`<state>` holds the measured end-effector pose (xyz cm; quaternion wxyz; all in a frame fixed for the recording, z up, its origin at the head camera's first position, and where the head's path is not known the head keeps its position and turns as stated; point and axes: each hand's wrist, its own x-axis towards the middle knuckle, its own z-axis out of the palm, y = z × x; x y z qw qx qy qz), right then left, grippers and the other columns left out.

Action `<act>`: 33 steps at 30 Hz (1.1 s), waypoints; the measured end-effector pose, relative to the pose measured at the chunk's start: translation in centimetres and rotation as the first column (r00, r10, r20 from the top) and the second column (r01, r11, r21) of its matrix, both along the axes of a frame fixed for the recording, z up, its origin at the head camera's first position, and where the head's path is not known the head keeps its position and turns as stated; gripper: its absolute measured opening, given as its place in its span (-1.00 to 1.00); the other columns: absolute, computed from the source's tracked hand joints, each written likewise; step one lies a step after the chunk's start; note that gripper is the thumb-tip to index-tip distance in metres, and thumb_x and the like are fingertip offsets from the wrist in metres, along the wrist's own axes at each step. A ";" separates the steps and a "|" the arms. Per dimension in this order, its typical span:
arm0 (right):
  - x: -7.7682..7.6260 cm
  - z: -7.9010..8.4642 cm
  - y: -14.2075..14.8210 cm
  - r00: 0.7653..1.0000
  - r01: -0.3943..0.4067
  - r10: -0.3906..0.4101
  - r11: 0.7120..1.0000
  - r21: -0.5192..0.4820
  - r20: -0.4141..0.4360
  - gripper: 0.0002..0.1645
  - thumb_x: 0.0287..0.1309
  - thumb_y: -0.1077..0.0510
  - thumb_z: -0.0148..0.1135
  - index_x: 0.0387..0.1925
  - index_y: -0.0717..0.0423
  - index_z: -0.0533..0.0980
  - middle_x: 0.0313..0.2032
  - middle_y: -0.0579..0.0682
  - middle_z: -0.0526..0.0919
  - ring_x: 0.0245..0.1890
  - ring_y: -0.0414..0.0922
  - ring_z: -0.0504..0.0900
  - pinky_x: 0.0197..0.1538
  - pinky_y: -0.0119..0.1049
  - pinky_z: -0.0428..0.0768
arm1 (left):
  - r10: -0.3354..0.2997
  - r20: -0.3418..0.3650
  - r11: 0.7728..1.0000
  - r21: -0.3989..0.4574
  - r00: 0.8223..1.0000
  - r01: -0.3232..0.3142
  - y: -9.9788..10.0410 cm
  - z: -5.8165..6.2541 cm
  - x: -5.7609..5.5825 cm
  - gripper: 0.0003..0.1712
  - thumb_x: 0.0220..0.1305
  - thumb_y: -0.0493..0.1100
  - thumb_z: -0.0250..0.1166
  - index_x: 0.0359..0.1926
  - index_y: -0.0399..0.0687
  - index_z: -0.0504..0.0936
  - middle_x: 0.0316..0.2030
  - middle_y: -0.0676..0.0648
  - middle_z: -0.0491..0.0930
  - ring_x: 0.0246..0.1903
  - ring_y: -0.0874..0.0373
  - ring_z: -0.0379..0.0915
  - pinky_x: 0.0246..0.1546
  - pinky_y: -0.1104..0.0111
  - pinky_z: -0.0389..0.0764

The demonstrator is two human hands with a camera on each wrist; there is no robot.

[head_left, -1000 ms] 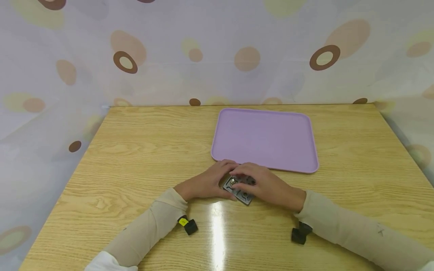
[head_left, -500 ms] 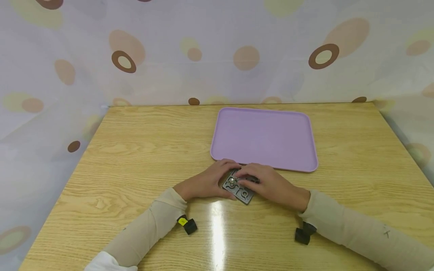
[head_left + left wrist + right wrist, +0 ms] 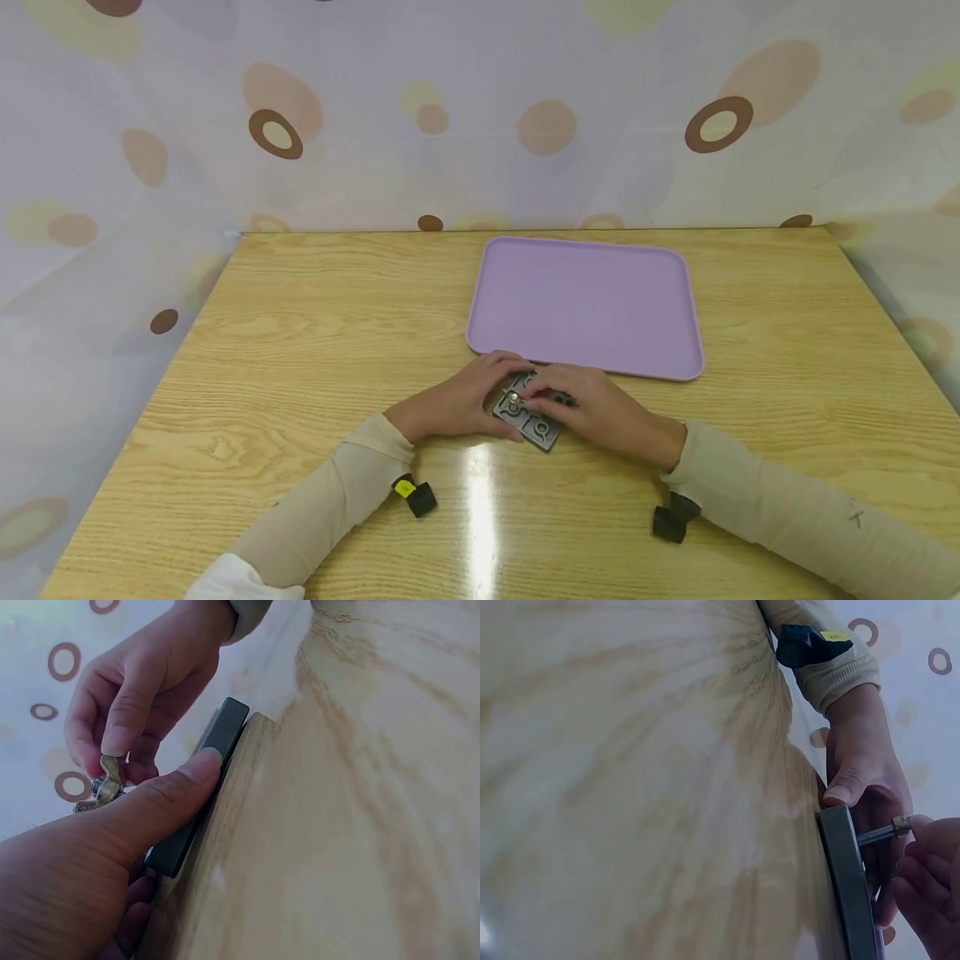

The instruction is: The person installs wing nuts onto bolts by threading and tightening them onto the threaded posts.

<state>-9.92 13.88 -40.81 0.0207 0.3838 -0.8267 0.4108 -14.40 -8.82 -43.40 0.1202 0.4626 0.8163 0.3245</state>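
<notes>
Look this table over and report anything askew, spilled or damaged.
Nothing looks spilled or damaged. The tray is slightly askew: its far edge slants against that of the table. The plate is angled too, but the left hand grips it while the right hand pinches the wing nut, so that seems ordinary.

Screened tabletop recording station; cannot be placed as home, lab or workshop. Identified by: wood-grain counter (image 3: 322, 333), lower part of the head frame; pale backdrop (image 3: 465, 100) printed with brown rings and ovals, top and both sides; black wrist-worn cameras (image 3: 422, 500), lower centre and lower right.
</notes>
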 end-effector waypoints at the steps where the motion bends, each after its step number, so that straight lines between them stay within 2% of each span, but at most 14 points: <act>1: 0.0 0.0 0.0 1.000 0.000 0.000 1.000 -0.001 0.004 -0.78 0.14 0.15 0.26 -0.13 -0.04 0.56 -0.14 -0.20 0.60 -0.12 -0.27 0.54 -0.08 -0.34 0.54 | 0.000 -0.003 1.000 0.001 1.000 0.000 0.0 0.0 0.0 0.01 -0.09 0.20 0.44 0.32 -0.06 0.20 0.25 -0.03 0.18 0.23 0.21 0.05 0.26 0.34 0.12; 8: -0.1 -0.3 -0.3 0.999 -0.007 0.006 1.000 0.015 0.041 -0.64 0.15 0.10 0.26 0.01 0.02 0.50 -0.07 -0.13 0.57 -0.14 -0.21 0.56 -0.10 -0.28 0.55 | -0.004 -0.016 1.000 -0.004 1.000 0.004 0.1 -0.1 -0.1 0.01 -0.10 0.23 0.44 0.32 -0.04 0.21 0.25 -0.01 0.19 0.24 0.22 0.04 0.27 0.36 0.11; 13: -0.1 -0.5 -0.4 1.000 -0.015 0.015 1.000 0.022 0.002 -0.57 0.12 0.15 0.28 0.06 0.08 0.48 -0.01 -0.10 0.55 -0.10 -0.20 0.54 -0.07 -0.26 0.54 | -0.004 0.000 1.000 -0.017 1.000 0.004 0.0 0.0 -0.1 0.01 -0.08 0.25 0.41 0.33 0.00 0.20 0.25 0.01 0.17 0.24 0.24 0.02 0.27 0.35 0.10; 21: -0.1 -0.5 -0.6 1.000 -0.016 0.017 0.999 0.040 -0.016 -0.53 0.12 0.13 0.28 0.08 0.13 0.46 0.02 -0.09 0.53 -0.10 -0.19 0.53 -0.06 -0.25 0.53 | -0.003 0.009 1.000 -0.031 1.000 0.003 0.0 -0.1 -0.2 0.00 -0.07 0.30 0.37 0.34 0.05 0.19 0.27 0.04 0.15 0.26 0.26 0.00 0.27 0.34 0.10; 29: -0.1 -0.4 -0.6 0.999 -0.008 0.005 0.998 0.060 0.040 -0.52 0.15 0.05 0.25 0.11 0.09 0.45 0.03 -0.12 0.52 -0.07 -0.22 0.52 -0.04 -0.26 0.52 | -0.007 0.015 1.000 -0.029 1.000 0.007 0.0 0.0 -0.1 0.00 -0.07 0.29 0.38 0.34 0.05 0.19 0.27 0.03 0.15 0.26 0.26 -0.01 0.27 0.33 0.11; 33: -0.1 -0.4 -0.4 1.000 0.009 -0.010 0.999 0.052 0.025 -0.53 0.14 0.05 0.26 0.08 0.08 0.48 0.03 -0.14 0.52 -0.02 -0.21 0.51 0.02 -0.26 0.50 | -0.007 0.013 1.000 -0.019 1.000 0.007 0.0 0.1 -0.1 0.02 -0.08 0.27 0.40 0.34 0.02 0.19 0.26 0.02 0.16 0.26 0.24 0.01 0.27 0.34 0.11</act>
